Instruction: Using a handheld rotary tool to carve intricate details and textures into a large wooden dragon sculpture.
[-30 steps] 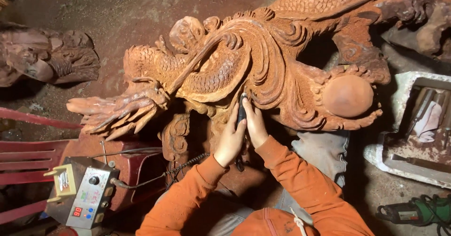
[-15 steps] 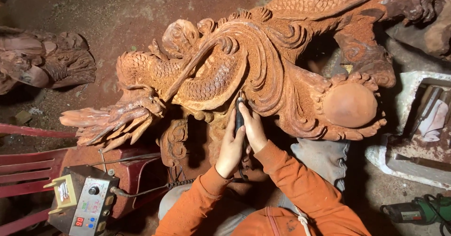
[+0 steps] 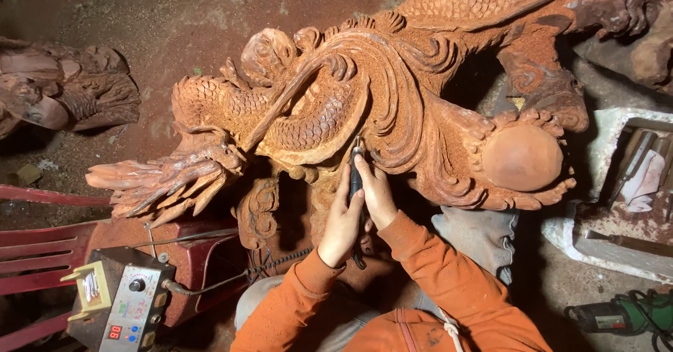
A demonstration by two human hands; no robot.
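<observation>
Both hands clamp one dark handpiece (image 3: 356,177): left hand (image 3: 341,222) wraps the barrel, right hand (image 3: 377,196) pinches near the tip, which meets the red wooden dragon carving (image 3: 392,106) below its scaled belly. Judgement: brace both wrists, feed lightly along the curl. Surface is dusty, ridged, scrolled; smooth orb (image 3: 522,157) lies right; control box (image 3: 126,310) lower left
</observation>
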